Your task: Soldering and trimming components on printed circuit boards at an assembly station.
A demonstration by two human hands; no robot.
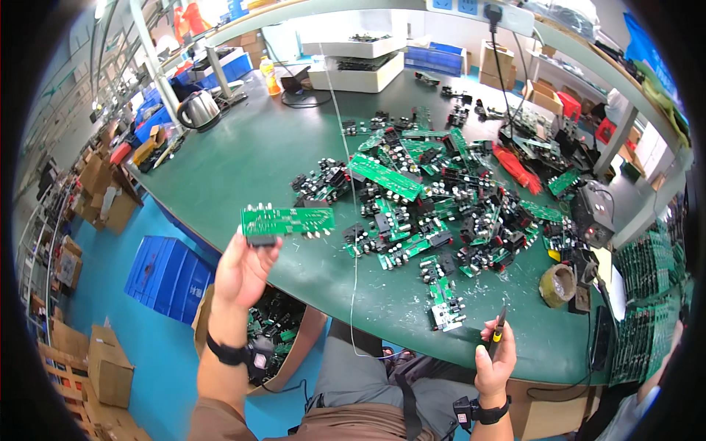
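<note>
My left hand (246, 272) is closed on a green circuit board (287, 220), gripping it at a black block on its lower left edge. The board is raised near the table's front left edge, with small silver parts along its rims. My right hand (496, 360) is closed around a slim pointed hand tool (498, 334), black with a yellow band, its tip upward; its exact kind is unclear. Just beyond that hand lies a single board (443, 298) with white and black parts. Farther off, a large heap of circuit boards (412, 191) covers the middle of the green table (220, 176).
A tape roll (557, 285) stands at right, near a dark box-shaped device (592, 213). Stacked boards (647, 316) line the right side. Below the left edge are a carton of boards (312, 334) and a blue crate (165, 279). A thin pale cable (354, 257) hangs across the view.
</note>
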